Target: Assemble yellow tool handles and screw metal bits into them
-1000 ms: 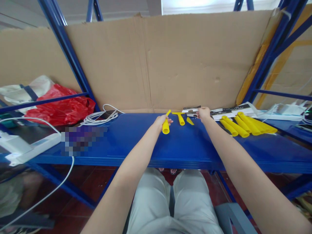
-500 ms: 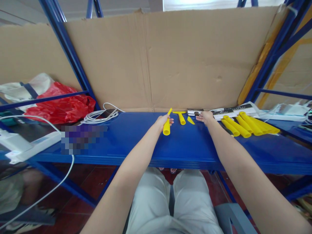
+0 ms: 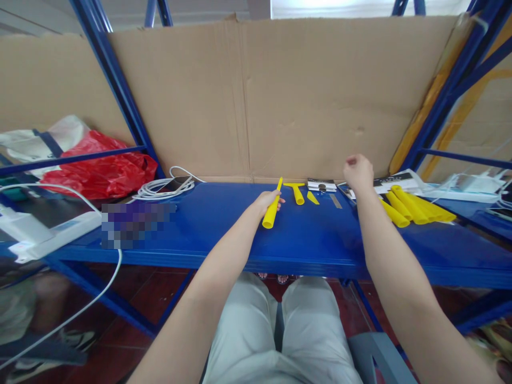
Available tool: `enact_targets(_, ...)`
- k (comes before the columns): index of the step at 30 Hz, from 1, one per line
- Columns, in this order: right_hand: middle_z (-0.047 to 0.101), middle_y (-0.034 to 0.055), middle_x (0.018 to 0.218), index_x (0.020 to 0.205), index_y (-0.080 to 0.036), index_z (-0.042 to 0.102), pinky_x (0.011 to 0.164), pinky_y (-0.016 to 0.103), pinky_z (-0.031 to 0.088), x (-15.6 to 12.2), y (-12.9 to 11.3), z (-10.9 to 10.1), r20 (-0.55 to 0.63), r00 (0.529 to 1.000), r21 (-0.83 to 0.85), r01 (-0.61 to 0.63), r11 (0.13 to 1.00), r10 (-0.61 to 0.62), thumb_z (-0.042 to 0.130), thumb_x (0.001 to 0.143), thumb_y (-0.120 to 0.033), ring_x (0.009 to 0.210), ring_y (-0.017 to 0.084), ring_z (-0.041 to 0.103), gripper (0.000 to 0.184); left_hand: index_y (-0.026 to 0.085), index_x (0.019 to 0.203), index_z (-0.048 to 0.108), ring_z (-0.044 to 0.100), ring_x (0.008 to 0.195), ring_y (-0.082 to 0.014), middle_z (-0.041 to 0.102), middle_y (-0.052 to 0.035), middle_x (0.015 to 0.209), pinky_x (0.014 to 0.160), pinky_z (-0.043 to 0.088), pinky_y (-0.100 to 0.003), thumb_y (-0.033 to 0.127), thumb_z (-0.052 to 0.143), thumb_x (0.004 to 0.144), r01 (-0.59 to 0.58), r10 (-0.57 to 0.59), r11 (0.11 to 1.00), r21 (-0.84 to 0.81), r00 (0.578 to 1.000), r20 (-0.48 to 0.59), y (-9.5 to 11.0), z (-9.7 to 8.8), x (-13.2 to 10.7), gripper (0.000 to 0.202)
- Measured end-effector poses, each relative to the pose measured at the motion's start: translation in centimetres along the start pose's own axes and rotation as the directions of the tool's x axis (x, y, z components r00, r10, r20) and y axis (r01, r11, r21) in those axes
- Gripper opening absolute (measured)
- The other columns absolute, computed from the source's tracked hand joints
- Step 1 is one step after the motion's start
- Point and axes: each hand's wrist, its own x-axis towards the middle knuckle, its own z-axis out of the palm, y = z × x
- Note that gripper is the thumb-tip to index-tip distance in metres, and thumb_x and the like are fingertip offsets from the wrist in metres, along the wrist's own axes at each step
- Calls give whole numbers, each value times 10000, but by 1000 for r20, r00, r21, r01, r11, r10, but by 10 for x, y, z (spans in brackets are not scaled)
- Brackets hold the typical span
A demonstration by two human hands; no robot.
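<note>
My left hand [image 3: 265, 201] is closed round a yellow plastic handle [image 3: 272, 209] held just above the blue shelf [image 3: 224, 234]. My right hand [image 3: 357, 172] is raised above the shelf with its fingers curled in; whether anything is in them is hidden. Between the hands lie a yellow T-shaped piece [image 3: 296, 192], a small yellow wedge [image 3: 312, 198], a thin grey blade [image 3: 335, 201] and a small black-and-white packet [image 3: 321, 185]. A pile of several yellow handles [image 3: 416, 209] lies to the right of my right arm.
A cardboard sheet [image 3: 304, 101] backs the shelf. At the left are a coil of white cable [image 3: 162, 188], a red plastic bag [image 3: 100, 170] and a white power strip [image 3: 48, 234]. Black-and-white packets [image 3: 394, 181] lie behind the yellow pile. Blue rack posts [image 3: 116, 90] stand on both sides.
My right hand has lifted off the shelf from beside the small packet and moved up and to the right. A thin grey blade now shows on the shelf. My left hand has tilted its yellow handle slightly.
</note>
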Motion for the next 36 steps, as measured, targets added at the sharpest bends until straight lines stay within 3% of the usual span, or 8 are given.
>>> enact_targets(3, 714, 247, 1097, 1057, -93, 745, 961, 441, 528, -10, 14, -5, 252, 955, -316, -71, 946, 156, 638, 803, -225, 1129, 364, 661, 305, 96, 1078, 609, 425, 374, -100, 588, 8, 518, 391, 343, -205, 121, 502, 958, 11, -11, 997, 75, 1000, -9, 6, 3, -11, 163)
enact_targets(5, 716, 264, 1122, 1105, -68, 748, 951, 419, 537, -14, 22, -3, 336, 910, -448, -71, 891, 242, 641, 784, -190, 1144, 359, 666, 359, 92, 1049, 612, 416, 368, -93, 577, 12, 505, 385, 336, -199, 119, 495, 967, 2, 0, 997, 75, 1000, -23, 8, 4, -14, 146)
enact_targets(9, 711, 264, 1179, 1229, -75, 711, 929, 434, 551, -17, 34, 5, 358, 882, -561, -58, 826, 306, 603, 775, -141, 1138, 345, 678, 471, 96, 966, 632, 400, 357, -83, 563, 10, 488, 372, 327, -191, 117, 496, 967, 2, 1, 998, 64, 999, -51, 7, 6, -14, 137)
enact_targets(16, 694, 275, 1202, 1258, -62, 699, 923, 401, 546, -23, 41, 7, 455, 808, -614, -20, 789, 375, 589, 788, -122, 1169, 336, 665, 486, 109, 943, 640, 406, 353, -82, 571, 8, 491, 361, 325, -187, 102, 528, 943, -16, 17, 1000, 17, 998, -62, 5, 6, -11, 112)
enact_targets(24, 668, 287, 1250, 1337, -32, 634, 948, 380, 536, -32, 33, 4, 382, 847, -586, -89, 806, 371, 583, 803, -116, 1209, 319, 646, 543, 109, 924, 636, 405, 348, -76, 577, 5, 500, 368, 327, -186, 120, 535, 948, -11, 13, 999, 31, 997, -75, 6, 7, -13, 105)
enact_targets(30, 678, 283, 1223, 1278, -54, 664, 968, 404, 526, -27, 24, -2, 288, 905, -516, -129, 847, 313, 580, 854, -164, 1208, 329, 645, 446, 107, 958, 627, 405, 341, -82, 575, 15, 497, 374, 331, -195, 114, 526, 949, -17, 20, 999, 41, 997, -79, 7, 5, -12, 102)
enact_targets(33, 686, 280, 1199, 1257, -42, 659, 954, 387, 521, -25, 13, -3, 282, 930, -467, -82, 880, 236, 587, 849, -147, 1195, 332, 648, 427, 102, 954, 620, 409, 341, -84, 570, 18, 491, 377, 330, -201, 109, 517, 952, -44, 46, 999, 20, 995, -86, 7, 5, -12, 103)
enact_targets(36, 717, 240, 1144, 1227, -64, 660, 914, 352, 514, -30, -5, 0, 344, 936, -381, 67, 922, 74, 536, 870, -129, 1135, 307, 672, 384, 120, 951, 619, 414, 345, -85, 562, 29, 493, 386, 327, -202, 112, 520, 950, -84, 77, 995, -52, 988, -138, 8, 4, -10, 99)
